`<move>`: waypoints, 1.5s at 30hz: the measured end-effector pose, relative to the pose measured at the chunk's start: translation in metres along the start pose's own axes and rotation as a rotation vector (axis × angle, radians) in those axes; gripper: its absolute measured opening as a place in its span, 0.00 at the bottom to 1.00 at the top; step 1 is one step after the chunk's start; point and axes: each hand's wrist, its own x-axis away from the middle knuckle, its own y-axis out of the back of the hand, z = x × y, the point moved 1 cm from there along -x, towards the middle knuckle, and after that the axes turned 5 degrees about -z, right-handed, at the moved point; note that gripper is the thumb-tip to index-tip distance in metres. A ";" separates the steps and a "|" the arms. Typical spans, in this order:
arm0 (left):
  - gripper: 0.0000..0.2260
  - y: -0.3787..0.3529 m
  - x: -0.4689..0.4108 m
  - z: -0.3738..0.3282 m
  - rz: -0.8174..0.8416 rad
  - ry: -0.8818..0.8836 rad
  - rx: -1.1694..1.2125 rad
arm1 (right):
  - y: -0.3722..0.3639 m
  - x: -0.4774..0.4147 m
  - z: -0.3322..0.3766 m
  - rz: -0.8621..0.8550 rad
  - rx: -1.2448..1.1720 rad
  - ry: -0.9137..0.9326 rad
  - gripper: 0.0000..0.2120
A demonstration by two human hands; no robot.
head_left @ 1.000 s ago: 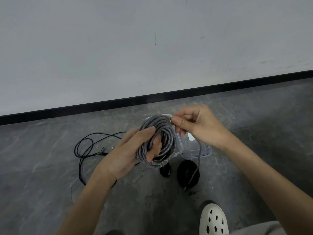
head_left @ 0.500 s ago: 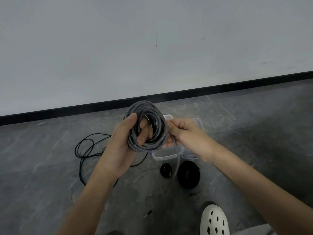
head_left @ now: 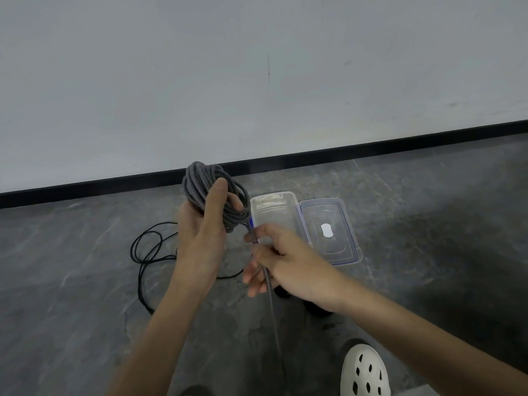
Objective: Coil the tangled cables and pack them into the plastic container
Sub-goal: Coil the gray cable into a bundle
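Indoors, in a bare, plain room. Not identifiable as home, store-room or workplace. Closed at the far side by a pale, matt-painted wall, lightly scuffed and marked with one thin dark vertical streak. Edged at the bottom by a black skirting board. Laid with a grey, stone-patterned floor, dull and streaked, with a few darker spots toward the near side. Used as the work surface itself: a clear plastic container and its blue-edged lid lying open side by side, a loose black cable sprawled to their left, a white perforated clog planted at the near edge.
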 end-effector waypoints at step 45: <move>0.25 -0.006 0.012 0.012 0.804 0.080 -0.557 | 0.065 -0.006 0.020 -0.251 0.737 0.667 0.08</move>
